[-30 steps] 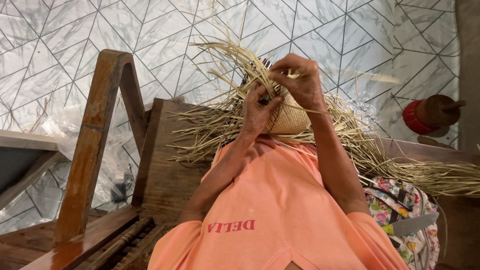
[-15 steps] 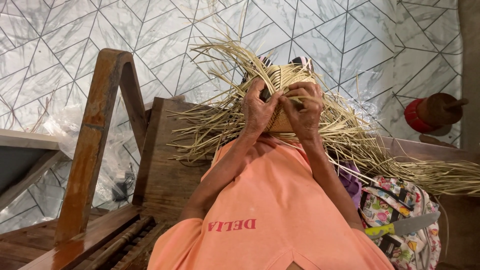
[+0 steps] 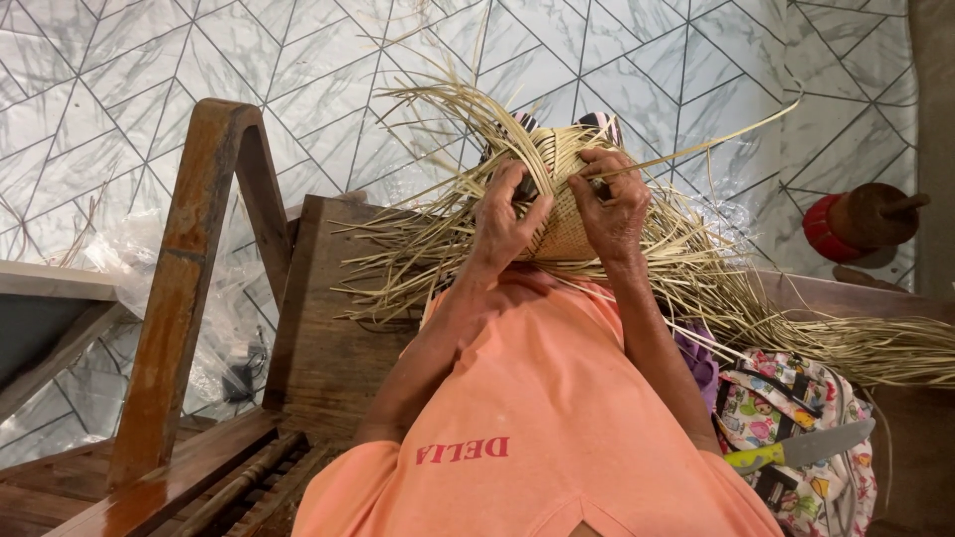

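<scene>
Head cam, looking down over an orange shirt [image 3: 537, 428] w/ red lettering. Both hands were raised in front of the wearer, working on a partly woven straw basket [image 3: 562, 214], pale tan, rounded, w/ a tight woven body and many loose strands fanning out up, left and right. Left hand [image 3: 502, 219] was pressed against the basket's left side, fingers curled and closed on strands near the upper edge. Right hand [image 3: 612, 204] was on the basket's upper right, thumb and fingers pinched shut on a strand or strands at the rim; exact strand count could not be told. Basket was held up between the two hands, above the lap, centre-top of view, approx. over a bundle of loose straw strips [image 3: 856, 338] that trailed off to the right across a wooden bench [image 3: 328, 338]. Bench's dark brown armrest frame [image 3: 189, 278] stood to the left, upright and angled. A clear plastic bag [image 3: 129, 268] lay behind the frame on the tiled floor [image 3: 119, 89], white marble-look w/ diamond pattern. Lower right: a patterned bag [image 3: 786, 398], colourful print, w/ a knife [image 3: 796, 452] lying on it, yellow-green handle, grey blade pointing right. Upper right: a red round object w/ brown wooden part [image 3: 860, 224] sat on the floor, well apart from the hands; its kind could not be told.
</scene>
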